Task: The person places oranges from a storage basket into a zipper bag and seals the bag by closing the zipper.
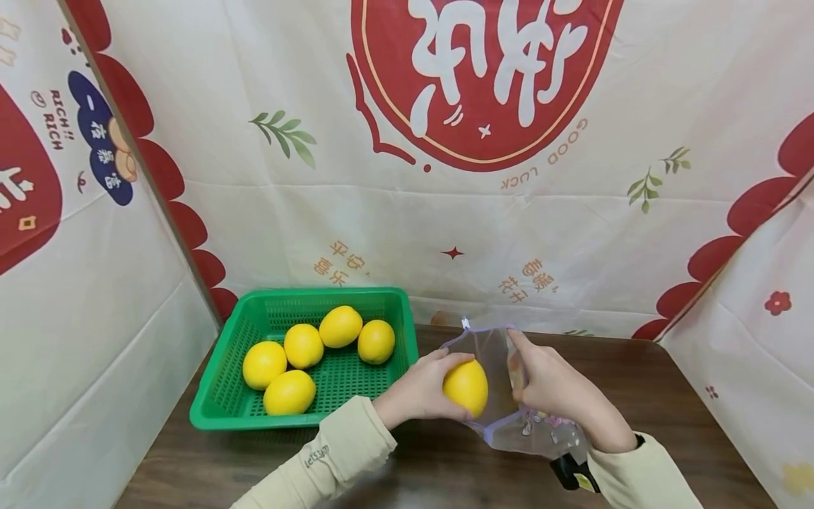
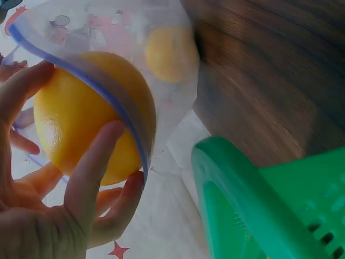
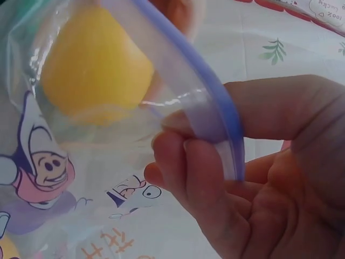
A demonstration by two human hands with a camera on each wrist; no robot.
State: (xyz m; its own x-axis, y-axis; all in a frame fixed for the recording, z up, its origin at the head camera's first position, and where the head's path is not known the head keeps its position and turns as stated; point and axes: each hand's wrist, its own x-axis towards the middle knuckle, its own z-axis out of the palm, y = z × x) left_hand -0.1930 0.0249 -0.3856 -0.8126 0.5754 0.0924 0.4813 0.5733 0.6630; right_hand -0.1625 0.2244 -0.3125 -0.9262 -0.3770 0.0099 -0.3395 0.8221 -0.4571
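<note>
My left hand (image 1: 422,389) grips a yellow lemon (image 1: 466,389) between thumb and fingers. The lemon sits at the mouth of a clear zip bag (image 1: 531,433), partly behind its purple-edged rim (image 2: 102,89) in the left wrist view. With thumb and fingers, my right hand (image 1: 559,385) pinches the opposite side of the mouth, as the right wrist view shows. Cartoon figures are printed on the bag film. Through that film a second round yellow shape (image 2: 171,54) shows in the left wrist view; I cannot tell whether it lies inside.
Left of the bag, a green plastic basket (image 1: 206,396) holds several lemons (image 1: 289,393) on the brown wooden table (image 1: 191,470). A black-and-yellow item (image 1: 574,472) lies by my right sleeve. Printed white cloth (image 1: 407,219) hangs behind and along both sides.
</note>
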